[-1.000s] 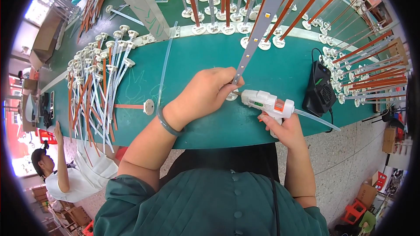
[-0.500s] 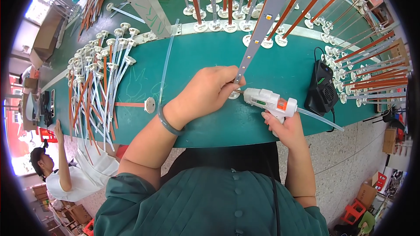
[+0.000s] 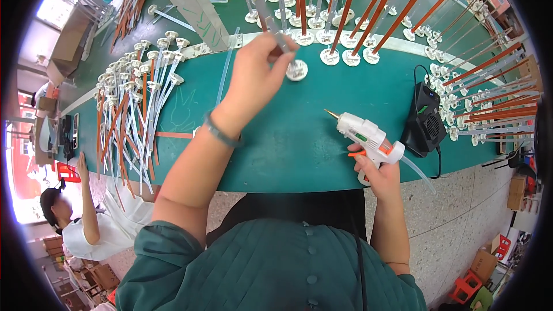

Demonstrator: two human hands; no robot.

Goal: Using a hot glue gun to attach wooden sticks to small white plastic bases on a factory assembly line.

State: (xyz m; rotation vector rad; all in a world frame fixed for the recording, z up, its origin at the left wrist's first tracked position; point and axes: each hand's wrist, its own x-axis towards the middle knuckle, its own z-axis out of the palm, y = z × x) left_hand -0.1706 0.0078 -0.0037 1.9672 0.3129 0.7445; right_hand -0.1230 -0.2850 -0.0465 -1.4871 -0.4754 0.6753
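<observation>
12 o'clock: our left hand [image 3: 256,72] grasps 1 strip [image 3: 282,42] | 3 o'clock: our right hand [image 3: 383,177] grips 1 glue gun [image 3: 365,131] | 10 o'clock: illegible scribbles [image 3: 185,110], table [image 3: 271,144]

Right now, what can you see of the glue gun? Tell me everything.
The glue gun is white, plastic-looking, with a brass-coloured nozzle, green side marking, orange trigger and orange patch near the rear. A translucent glue stick protrudes from its back. The right hand grips its handle near the green table's front edge; the nozzle points forward and left.
</observation>
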